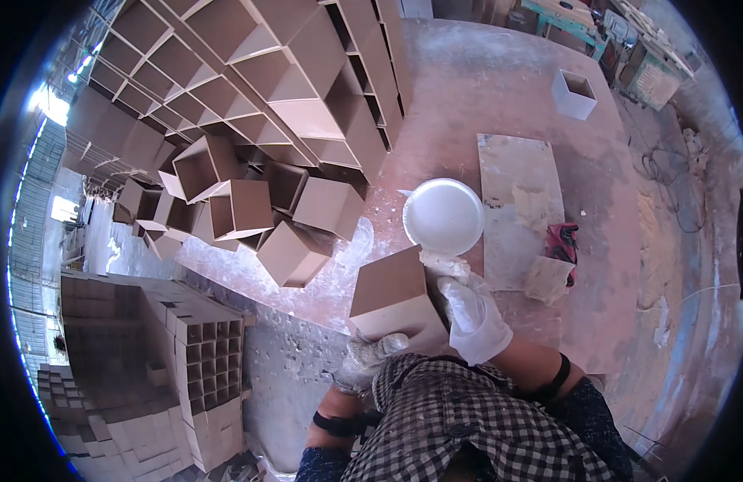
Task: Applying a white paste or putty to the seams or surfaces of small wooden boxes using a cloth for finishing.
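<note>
A brown open-type box is held tilted in front of my body, close above my checked apron. My left hand, in a grey-white glove, grips the box's lower near corner. My right hand, in a white glove, is closed around a pale, lumpy piece like a sponge or wad of cloth, at the box's right edge. Its fingers are partly hidden, and whether the wad touches the box is hard to tell. Just beyond stands a round white basin that looks full of white liquid.
Loose brown boxes lie piled at the left, before a tall stack of open boxes. More stacks stand lower left. A stained board with a dark red cloth lies right of the basin. A white box stands farther off.
</note>
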`<action>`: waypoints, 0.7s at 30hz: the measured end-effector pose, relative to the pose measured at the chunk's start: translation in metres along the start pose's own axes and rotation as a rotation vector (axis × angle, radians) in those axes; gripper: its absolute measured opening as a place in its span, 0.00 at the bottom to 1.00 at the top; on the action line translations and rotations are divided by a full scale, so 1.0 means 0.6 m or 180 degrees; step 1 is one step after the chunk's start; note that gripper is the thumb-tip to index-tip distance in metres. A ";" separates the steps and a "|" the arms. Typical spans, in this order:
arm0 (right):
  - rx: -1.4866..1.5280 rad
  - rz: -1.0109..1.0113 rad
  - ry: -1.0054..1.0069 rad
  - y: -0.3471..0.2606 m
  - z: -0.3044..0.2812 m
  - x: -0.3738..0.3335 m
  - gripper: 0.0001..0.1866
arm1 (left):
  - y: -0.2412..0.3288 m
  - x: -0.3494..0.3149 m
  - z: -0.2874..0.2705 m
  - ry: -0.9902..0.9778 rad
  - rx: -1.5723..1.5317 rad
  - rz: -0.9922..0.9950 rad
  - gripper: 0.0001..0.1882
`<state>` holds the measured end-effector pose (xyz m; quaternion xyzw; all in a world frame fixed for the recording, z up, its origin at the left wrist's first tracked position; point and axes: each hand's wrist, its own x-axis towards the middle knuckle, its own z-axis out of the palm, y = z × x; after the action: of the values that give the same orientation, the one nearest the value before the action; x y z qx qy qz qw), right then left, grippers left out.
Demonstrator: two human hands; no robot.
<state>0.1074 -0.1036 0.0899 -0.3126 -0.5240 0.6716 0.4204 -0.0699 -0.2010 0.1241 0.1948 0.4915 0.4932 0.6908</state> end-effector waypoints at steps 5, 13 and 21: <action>-0.2225 -0.2153 0.0185 -0.024 0.038 -0.013 0.20 | 0.009 -0.009 -0.035 0.0027 -0.0222 0.0284 0.31; -0.1666 -0.1696 -0.1598 -0.080 0.068 -0.015 0.20 | -0.002 -0.003 -0.117 0.0281 -0.0803 0.0897 0.38; -0.3500 -0.2403 -0.1025 -0.109 0.112 0.002 0.26 | 0.010 -0.006 -0.134 0.0364 -0.1160 0.1046 0.43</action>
<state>0.0645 -0.1258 0.1701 -0.1728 -0.9178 0.1536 0.3228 -0.1432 -0.2191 0.0950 0.1161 0.3945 0.6896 0.5961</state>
